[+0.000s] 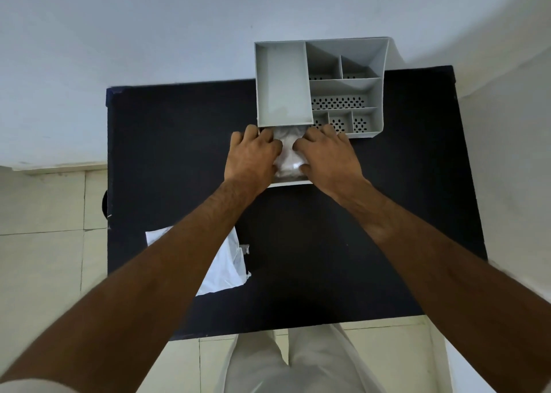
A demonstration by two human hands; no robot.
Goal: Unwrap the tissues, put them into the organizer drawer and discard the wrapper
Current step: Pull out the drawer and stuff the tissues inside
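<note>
A grey organizer [346, 91] with several compartments stands at the back of a black table [179, 160]. Its drawer [290, 184] is pulled out toward me at the bottom left. White tissues [287, 154] lie inside the drawer. My left hand [253, 154] and my right hand [328, 154] press down on the tissues from either side, fingers curled over them. Much of the tissue pile is hidden under my hands. The clear plastic wrapper [223, 261] lies flat on the table at the front left, partly under my left forearm.
A pale wall rises behind the table. Tiled floor [44, 243] shows to the left and in front. My light trousers [286, 363] are at the table's near edge.
</note>
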